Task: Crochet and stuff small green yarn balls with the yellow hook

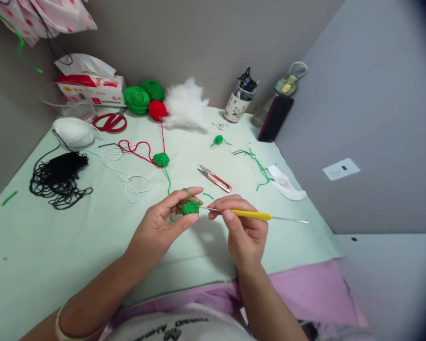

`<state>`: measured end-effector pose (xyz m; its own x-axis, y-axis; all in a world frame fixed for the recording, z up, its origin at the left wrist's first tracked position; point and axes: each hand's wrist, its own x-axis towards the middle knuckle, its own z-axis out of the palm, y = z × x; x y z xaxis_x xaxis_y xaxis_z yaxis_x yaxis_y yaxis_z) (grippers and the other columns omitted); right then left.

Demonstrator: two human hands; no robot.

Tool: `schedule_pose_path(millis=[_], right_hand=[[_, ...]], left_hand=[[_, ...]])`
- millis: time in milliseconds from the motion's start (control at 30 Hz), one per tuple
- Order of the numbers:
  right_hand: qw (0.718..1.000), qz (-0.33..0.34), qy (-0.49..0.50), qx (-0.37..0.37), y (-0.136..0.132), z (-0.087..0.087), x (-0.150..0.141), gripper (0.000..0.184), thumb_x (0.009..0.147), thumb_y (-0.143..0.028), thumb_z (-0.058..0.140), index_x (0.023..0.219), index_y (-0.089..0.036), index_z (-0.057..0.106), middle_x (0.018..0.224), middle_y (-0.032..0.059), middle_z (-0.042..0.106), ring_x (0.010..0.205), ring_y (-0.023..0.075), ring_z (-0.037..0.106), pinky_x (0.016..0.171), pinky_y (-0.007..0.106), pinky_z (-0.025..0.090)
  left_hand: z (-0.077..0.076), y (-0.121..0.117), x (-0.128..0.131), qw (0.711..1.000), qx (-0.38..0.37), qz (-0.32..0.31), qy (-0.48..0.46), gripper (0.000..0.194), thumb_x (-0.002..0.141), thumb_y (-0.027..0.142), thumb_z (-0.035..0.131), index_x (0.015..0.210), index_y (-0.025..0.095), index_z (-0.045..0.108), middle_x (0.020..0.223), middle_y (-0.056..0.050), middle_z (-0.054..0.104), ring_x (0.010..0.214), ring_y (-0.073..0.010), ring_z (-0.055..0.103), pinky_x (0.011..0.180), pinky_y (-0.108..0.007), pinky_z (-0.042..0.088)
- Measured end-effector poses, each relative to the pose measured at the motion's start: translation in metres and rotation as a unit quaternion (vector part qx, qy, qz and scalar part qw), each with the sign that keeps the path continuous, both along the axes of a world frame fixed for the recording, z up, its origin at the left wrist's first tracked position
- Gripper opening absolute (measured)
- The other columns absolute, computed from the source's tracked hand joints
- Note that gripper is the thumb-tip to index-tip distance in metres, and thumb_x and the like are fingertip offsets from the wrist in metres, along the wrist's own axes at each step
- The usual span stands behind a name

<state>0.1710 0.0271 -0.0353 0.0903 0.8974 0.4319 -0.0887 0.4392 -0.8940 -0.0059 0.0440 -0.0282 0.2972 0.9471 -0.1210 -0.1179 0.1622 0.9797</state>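
Between the thumb and fingers of my left hand (162, 219) is a small green crochet piece (190, 207). Green yarn (168, 180) passes over my left fingers and runs back to a small green ball (161, 159). My right hand (244, 228) grips a crochet hook (251, 214) by its yellow handle, like a pencil. The hook's thin metal end points left and meets the crochet piece; whether its tip is inside a stitch I cannot make out. Just beyond my hands lie orange thread snips (216, 180), apart from both.
Along the back stand a tissue box (92, 90), green yarn balls (137, 99), a red ball (158, 110), white stuffing (186, 104), a pen jar (238, 103), a bottle (266, 111) and a phone (276, 118). Black yarn (60, 177) and red scissors (110, 122) lie left, green scraps (257, 166) right.
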Motion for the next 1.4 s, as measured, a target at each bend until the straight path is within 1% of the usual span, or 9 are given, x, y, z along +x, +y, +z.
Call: schedule_pose_path(millis=[200, 333, 433, 567, 633, 767, 900, 1133, 1400], right_hand=[[0.999, 0.006, 0.019, -0.029, 0.001, -0.001, 0.004, 0.015, 0.098, -0.023, 0.064, 0.098, -0.025, 0.079, 0.091, 0.0048, 0.073, 0.077, 0.0176, 0.068, 0.068, 0.034, 0.058], [0.999, 0.012, 0.032, -0.042, 0.001, -0.001, 0.005, 0.014, 0.098, -0.023, 0.065, 0.098, -0.024, 0.079, 0.090, 0.0050, 0.073, 0.077, 0.0174, 0.068, 0.068, 0.034, 0.059], [1.000, -0.001, 0.016, -0.025, 0.000, -0.002, 0.004, 0.015, 0.098, -0.023, 0.065, 0.099, -0.024, 0.079, 0.091, 0.0047, 0.073, 0.076, 0.0171, 0.068, 0.067, 0.033, 0.059], [1.000, -0.017, -0.002, 0.003, -0.001, -0.003, 0.001, 0.016, 0.098, -0.020, 0.063, 0.102, -0.024, 0.078, 0.092, 0.0055, 0.074, 0.076, 0.0172, 0.069, 0.067, 0.034, 0.060], [1.000, -0.026, -0.007, 0.010, -0.002, -0.003, 0.000, 0.016, 0.098, -0.020, 0.063, 0.102, -0.024, 0.078, 0.092, 0.0057, 0.074, 0.076, 0.0176, 0.069, 0.067, 0.034, 0.060], [0.999, -0.039, -0.027, 0.014, -0.002, -0.001, -0.001, 0.017, 0.098, -0.020, 0.062, 0.102, -0.026, 0.078, 0.091, 0.0049, 0.075, 0.075, 0.0182, 0.070, 0.068, 0.036, 0.060], [0.995, -0.047, -0.079, 0.041, -0.006, 0.001, -0.001, 0.022, 0.098, -0.014, 0.061, 0.106, -0.026, 0.078, 0.094, 0.0049, 0.077, 0.080, 0.0197, 0.071, 0.072, 0.038, 0.060], [0.982, -0.083, -0.144, 0.090, -0.012, -0.005, -0.001, 0.033, 0.097, -0.009, 0.059, 0.116, -0.029, 0.075, 0.099, 0.0057, 0.079, 0.091, 0.0235, 0.074, 0.074, 0.042, 0.063], [0.966, -0.137, -0.186, 0.119, -0.010, -0.005, -0.004, 0.039, 0.095, -0.003, 0.058, 0.119, -0.030, 0.074, 0.100, 0.0049, 0.079, 0.091, 0.0219, 0.073, 0.073, 0.040, 0.062]], left_hand=[[0.003, -0.001, 0.001, 1.000, -0.013, -0.007, 0.001, 0.043, 0.089, 0.036, 0.077, 0.131, 0.032, 0.071, 0.109, -0.002, 0.071, 0.102, -0.0191, 0.064, 0.097, -0.030, 0.047], [0.003, -0.002, 0.001, 1.000, -0.013, -0.009, -0.011, 0.047, 0.089, 0.034, 0.077, 0.135, 0.030, 0.068, 0.108, -0.003, 0.071, 0.102, -0.0195, 0.063, 0.095, -0.030, 0.047], [0.003, -0.001, 0.001, 1.000, -0.015, -0.005, -0.019, 0.046, 0.089, 0.033, 0.077, 0.134, 0.029, 0.067, 0.107, -0.003, 0.072, 0.101, -0.0195, 0.063, 0.094, -0.030, 0.047], [0.003, 0.001, 0.002, 1.000, -0.008, 0.002, -0.023, 0.021, 0.088, 0.034, 0.078, 0.106, 0.023, 0.073, 0.100, -0.003, 0.072, 0.093, -0.0186, 0.064, 0.086, -0.029, 0.049], [0.003, 0.000, 0.003, 1.000, -0.001, 0.004, -0.030, 0.017, 0.088, 0.033, 0.078, 0.098, 0.022, 0.071, 0.097, -0.003, 0.070, 0.091, -0.0176, 0.063, 0.084, -0.028, 0.049], [0.002, -0.002, 0.004, 0.998, -0.025, -0.003, -0.053, 0.016, 0.088, 0.032, 0.079, 0.096, 0.022, 0.069, 0.098, -0.003, 0.070, 0.093, -0.0185, 0.065, 0.085, -0.030, 0.051], [0.003, -0.002, 0.005, 0.994, -0.057, -0.016, -0.089, 0.016, 0.087, 0.031, 0.079, 0.094, 0.022, 0.069, 0.096, -0.002, 0.072, 0.092, -0.0185, 0.067, 0.086, -0.031, 0.054], [0.004, -0.002, 0.006, 0.992, -0.072, -0.013, -0.105, 0.017, 0.085, 0.032, 0.080, 0.090, 0.020, 0.069, 0.088, -0.001, 0.072, 0.078, -0.0151, 0.066, 0.072, -0.027, 0.052], [0.000, -0.002, 0.006, 0.988, -0.094, -0.028, -0.121, 0.017, 0.085, 0.032, 0.081, 0.093, 0.021, 0.069, 0.087, 0.000, 0.069, 0.079, -0.0150, 0.067, 0.076, -0.028, 0.053]])
